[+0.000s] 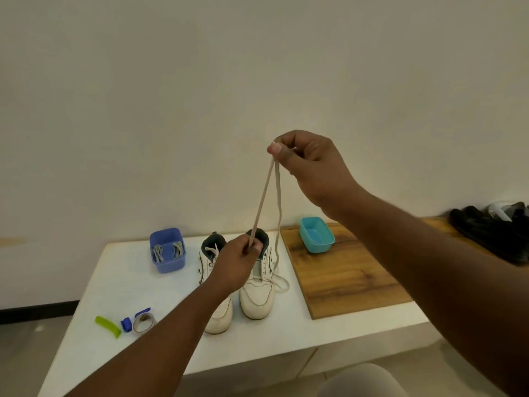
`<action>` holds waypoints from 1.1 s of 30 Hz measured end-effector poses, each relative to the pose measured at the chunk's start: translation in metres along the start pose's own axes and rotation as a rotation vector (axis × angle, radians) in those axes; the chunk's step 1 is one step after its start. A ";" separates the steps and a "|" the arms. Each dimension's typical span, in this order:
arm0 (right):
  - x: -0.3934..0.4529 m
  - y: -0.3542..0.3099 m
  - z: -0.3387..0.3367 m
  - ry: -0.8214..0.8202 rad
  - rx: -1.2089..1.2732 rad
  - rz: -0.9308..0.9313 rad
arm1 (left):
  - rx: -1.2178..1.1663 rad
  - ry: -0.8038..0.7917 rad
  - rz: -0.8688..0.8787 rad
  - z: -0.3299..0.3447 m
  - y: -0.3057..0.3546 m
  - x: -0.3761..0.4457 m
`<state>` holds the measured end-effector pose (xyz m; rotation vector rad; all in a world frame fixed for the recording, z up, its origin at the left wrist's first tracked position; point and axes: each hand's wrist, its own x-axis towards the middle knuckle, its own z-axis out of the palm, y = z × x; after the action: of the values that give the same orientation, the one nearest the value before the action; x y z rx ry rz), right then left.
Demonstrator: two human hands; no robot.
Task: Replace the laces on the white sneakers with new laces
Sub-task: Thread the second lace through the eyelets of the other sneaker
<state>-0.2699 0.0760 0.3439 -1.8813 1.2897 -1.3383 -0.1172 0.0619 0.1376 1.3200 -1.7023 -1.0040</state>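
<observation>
free: white table [114,282] front-left | blocked: sneakers [257,293] centre, blue bin [167,260], teal tub [316,234]

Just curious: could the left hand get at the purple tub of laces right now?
Probably yes, once it lets go: the left hand pinches the lace, and the purple tub sits open beside it, nothing between.
</observation>
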 end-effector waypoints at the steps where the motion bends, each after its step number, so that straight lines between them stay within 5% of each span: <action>1: 0.002 0.001 0.000 -0.026 -0.039 -0.016 | 0.057 -0.027 -0.043 0.008 -0.020 0.003; 8: 0.005 0.009 0.009 -0.018 0.024 -0.016 | 0.251 0.020 -0.196 0.052 -0.104 0.010; 21: 0.006 0.022 -0.009 0.212 0.070 -0.026 | -0.076 0.432 -0.212 0.058 -0.125 0.005; 28: 0.007 0.011 -0.012 0.183 -0.073 -0.187 | 0.264 0.227 -0.141 0.071 -0.127 0.018; 33: 0.017 0.004 -0.011 0.191 -0.078 -0.221 | 0.058 0.360 -0.254 0.069 -0.127 0.023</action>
<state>-0.2801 0.0608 0.3529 -2.0383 1.2695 -1.6367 -0.1342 0.0285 -0.0040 1.6732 -1.3242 -0.7987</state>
